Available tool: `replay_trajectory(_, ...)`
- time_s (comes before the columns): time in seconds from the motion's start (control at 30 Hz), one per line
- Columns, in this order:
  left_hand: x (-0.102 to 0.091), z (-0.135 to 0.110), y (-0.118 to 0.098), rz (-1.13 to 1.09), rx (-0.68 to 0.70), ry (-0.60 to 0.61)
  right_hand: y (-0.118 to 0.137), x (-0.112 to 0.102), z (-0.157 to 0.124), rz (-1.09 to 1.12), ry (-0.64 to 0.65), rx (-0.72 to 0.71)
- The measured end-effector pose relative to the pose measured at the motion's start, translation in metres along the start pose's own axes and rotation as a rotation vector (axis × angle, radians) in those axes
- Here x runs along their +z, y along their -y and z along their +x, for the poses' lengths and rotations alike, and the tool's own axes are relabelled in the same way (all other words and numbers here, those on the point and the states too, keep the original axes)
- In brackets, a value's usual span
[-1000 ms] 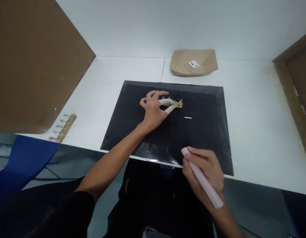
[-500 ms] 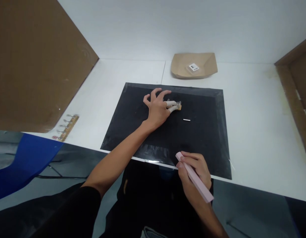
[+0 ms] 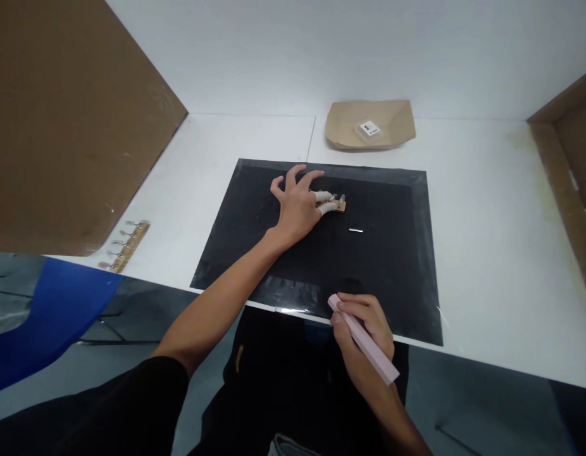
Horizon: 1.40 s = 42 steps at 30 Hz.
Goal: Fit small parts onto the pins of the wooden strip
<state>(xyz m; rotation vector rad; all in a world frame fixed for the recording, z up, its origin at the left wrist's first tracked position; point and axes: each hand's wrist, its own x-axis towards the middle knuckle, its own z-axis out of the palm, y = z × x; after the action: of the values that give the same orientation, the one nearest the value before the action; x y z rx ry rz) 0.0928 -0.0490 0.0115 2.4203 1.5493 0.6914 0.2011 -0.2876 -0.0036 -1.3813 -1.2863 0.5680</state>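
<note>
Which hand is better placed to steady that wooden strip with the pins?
Left hand: its fingertips are on the wooden strip. The right hand is at the near edge of the mat, gripping a pink stick.

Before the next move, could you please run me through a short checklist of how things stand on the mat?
1. Left hand pinches the wooden strip down on the black mat: ok.
2. Right hand has a closed grip on the pink bar: ok.
3. Loose metal pin lies apart from both hands: ok.
4. Strip's metal pegs all upright: cannot tell, too small and partly under the fingers.
5. Paper tray with its packet sits behind the mat: ok.
</note>
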Motion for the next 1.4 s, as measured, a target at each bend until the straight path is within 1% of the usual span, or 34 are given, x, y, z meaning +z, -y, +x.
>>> replay_trajectory(0.2, -0.004, 0.000, 0.000, 0.050, 0.035, 0.021, 0.001, 0.000, 0.002, -0.003, -0.001, -0.031)
replay_trajectory(0.37, -0.015, 0.003, 0.001, 0.097, 0.072, 0.106, 0.002, 0.000, 0.003, 0.009, 0.021, -0.018)
replay_trajectory(0.47, -0.025, 0.012, 0.005, 0.103, 0.135, 0.213, 0.001, -0.001, 0.003, 0.011, 0.040, -0.034)
replay_trajectory(0.57, -0.032, 0.026, 0.010, 0.129, 0.219, 0.347, 0.000, -0.002, 0.002, 0.019, 0.047, -0.052)
replay_trajectory(0.67, -0.035, 0.039, 0.013, 0.147, 0.286, 0.469, -0.001, -0.001, 0.001, 0.024, 0.046, -0.053)
replay_trajectory(0.73, -0.035, 0.044, 0.012, 0.156, 0.309, 0.511, -0.003, 0.000, 0.000, 0.022, 0.054, -0.048)
replay_trajectory(0.8, -0.035, 0.045, 0.010, 0.166, 0.304, 0.512, -0.004, 0.001, -0.001, 0.023, 0.061, -0.049)
replay_trajectory(1.03, -0.040, 0.044, 0.001, 0.135, 0.282, 0.446, -0.007, 0.001, -0.002, 0.015, 0.086, -0.071)
replay_trajectory(1.2, -0.039, 0.046, 0.003, 0.170, 0.290, 0.430, -0.010, 0.001, -0.004, 0.033, 0.106, -0.062)
replay_trajectory(1.3, -0.038, 0.046, 0.006, 0.167, 0.308, 0.397, -0.011, 0.001, -0.005, 0.048, 0.119, -0.043)
replay_trajectory(1.4, -0.038, 0.047, 0.008, 0.157, 0.333, 0.384, -0.012, 0.001, -0.006, 0.050, 0.115, -0.054)
